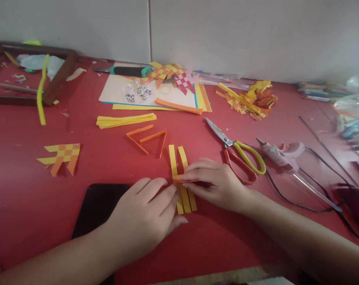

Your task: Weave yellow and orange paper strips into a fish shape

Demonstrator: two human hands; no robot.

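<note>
Several yellow paper strips [184, 200] lie on the red table, running away from me. An orange paper strip [179, 179] crosses them. My right hand [216, 182] is closed, pinching the orange strip from the right side. At the left edge, the bent fingers of my left hand [154, 206] press together on the paper strips; its fingertips partly cover them. Two folded orange strips [152, 138] lie just beyond, with a stack of yellow strips [126, 120] further back. A woven yellow-and-orange paper fish [63, 155] rests at the left.
Scissors [235, 152] and a glue gun [282, 154] with its cable lie on the right. A black phone [99, 206] is partly under my left forearm. Paper scraps [253, 101], paper sheets [108, 91] and a wooden frame [62, 77] stand along the back.
</note>
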